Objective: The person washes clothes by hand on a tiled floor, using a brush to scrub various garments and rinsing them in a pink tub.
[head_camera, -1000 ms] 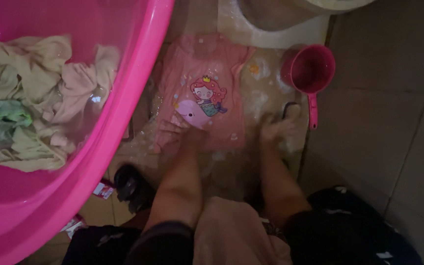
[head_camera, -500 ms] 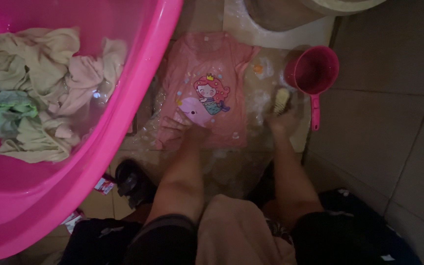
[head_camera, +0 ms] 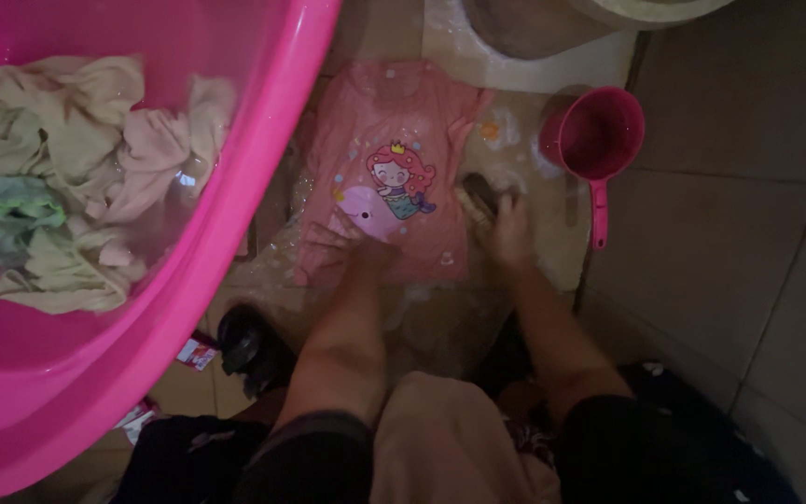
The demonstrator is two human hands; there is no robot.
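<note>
a: what are your hands on?

b: my left hand (head_camera: 352, 245) lies flat and open on the hem of the pink shirt (head_camera: 389, 159), spread on the wet floor ahead of me. my right hand (head_camera: 506, 224) is closed on a scrub brush (head_camera: 478, 198) at its edge.

a: risks?

b: soapy cloth could slide and bunch.

a: containers?

b: pink tub (head_camera: 235, 233) left of my left hand, holding soaking clothes (head_camera: 76, 177); pink dipper (head_camera: 594, 135) beyond my right, contents unclear.
</note>
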